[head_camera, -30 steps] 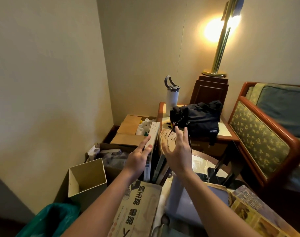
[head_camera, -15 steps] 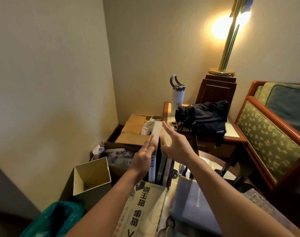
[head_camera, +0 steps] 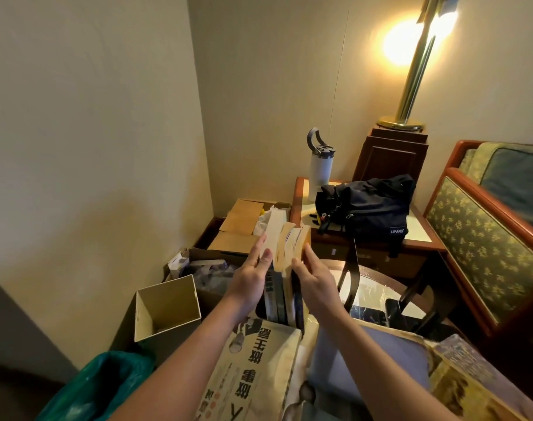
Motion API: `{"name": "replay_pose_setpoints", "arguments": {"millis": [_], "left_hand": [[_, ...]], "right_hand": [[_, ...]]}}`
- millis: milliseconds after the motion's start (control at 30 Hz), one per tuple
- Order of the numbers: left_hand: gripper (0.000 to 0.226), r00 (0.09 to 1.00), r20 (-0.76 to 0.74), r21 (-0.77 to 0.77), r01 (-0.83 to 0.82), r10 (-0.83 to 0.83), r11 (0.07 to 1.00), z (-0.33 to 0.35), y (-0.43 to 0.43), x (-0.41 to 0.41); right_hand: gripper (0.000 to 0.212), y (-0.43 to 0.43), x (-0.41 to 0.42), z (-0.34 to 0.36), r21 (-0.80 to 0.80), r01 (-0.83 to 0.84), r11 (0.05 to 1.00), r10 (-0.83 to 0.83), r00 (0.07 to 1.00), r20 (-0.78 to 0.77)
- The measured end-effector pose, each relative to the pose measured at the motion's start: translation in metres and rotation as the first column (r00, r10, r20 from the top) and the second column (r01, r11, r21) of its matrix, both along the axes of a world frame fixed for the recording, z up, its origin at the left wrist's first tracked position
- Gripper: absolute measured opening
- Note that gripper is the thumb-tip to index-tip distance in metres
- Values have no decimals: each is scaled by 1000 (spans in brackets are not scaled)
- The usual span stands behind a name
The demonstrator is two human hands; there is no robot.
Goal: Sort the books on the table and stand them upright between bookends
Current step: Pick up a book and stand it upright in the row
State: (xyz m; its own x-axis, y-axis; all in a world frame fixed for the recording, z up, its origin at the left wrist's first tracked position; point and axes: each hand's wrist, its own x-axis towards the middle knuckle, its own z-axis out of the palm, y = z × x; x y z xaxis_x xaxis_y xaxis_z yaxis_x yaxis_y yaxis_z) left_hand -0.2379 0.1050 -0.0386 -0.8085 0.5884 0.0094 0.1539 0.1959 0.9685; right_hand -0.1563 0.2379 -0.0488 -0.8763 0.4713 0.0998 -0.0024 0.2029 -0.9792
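Left hand (head_camera: 249,278) lies flat on the left face of the upright book row (head_camera: 285,262), fingers straight. Right hand (head_camera: 315,279) presses the row's right face, fingers straight too. The row stands on the table (head_camera: 371,291), squeezed between both palms. Black bookend (head_camera: 352,268) is just right of the right hand, clear of the books.

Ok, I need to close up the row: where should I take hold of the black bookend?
Pinch the black bookend by its upright plate's top edge, from above: the plate is thin, stands just right of the right hand and the upright books, and its top is free.
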Motion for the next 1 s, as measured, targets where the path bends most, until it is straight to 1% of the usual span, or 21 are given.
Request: {"name": "replay_pose_setpoints", "arguments": {"millis": [33,100,167,233,333,400,533,600,667,733,833,1000], "left_hand": [[61,1000,-12,-19,7,-8,1000,0,1,2],[55,999,-41,-54,9,-12,998,1,4,7],[52,999,-53,-78,-3,-1,997,3,7,9],[51,999,-46,-68,-8,4,998,4,8,10],[50,1000,25,20,-16,15,1000,3,9,10],[49,999,44,31,-28,27,999,2,9,10],[50,1000,13,-8,-1,1,1000,3,8,12],[51,1000,17,2,-1,1,1000,3,6,12],[53,1000,2,-7,-19,19,1000,4,5,13],[53,998,-35,-22,-55,54,998,4,3,15],[54,992,-96,-53,-90,84,995,3,0,20],[59,990,-100,-73,-108,101,991,-1,-1,23]], "right_hand": [[42,0,0,1,-66,19,998,-20,1000,-16],[44,2,-1,2,-174,29,984,-33,999,-17],[54,3,-1,-1,-215,-2,977,0,1000,-6],[58,2,-1,-6,-206,-35,978,38,999,13],[54,5,-2,-5,-141,-91,986,94,995,14],[56,9,0,0,-86,-126,988,129,991,26],[90,11,9,0,10,-123,992,122,990,75],[97,11,13,-2,95,-127,987,118,989,91],[100,13,15,-1,168,-111,979,95,991,98],[98,14,18,2,204,-60,977,42,995,90],[92,12,23,8,202,-4,979,-9,998,63],[98,11,33,11,212,10,977,-27,997,76]]}}
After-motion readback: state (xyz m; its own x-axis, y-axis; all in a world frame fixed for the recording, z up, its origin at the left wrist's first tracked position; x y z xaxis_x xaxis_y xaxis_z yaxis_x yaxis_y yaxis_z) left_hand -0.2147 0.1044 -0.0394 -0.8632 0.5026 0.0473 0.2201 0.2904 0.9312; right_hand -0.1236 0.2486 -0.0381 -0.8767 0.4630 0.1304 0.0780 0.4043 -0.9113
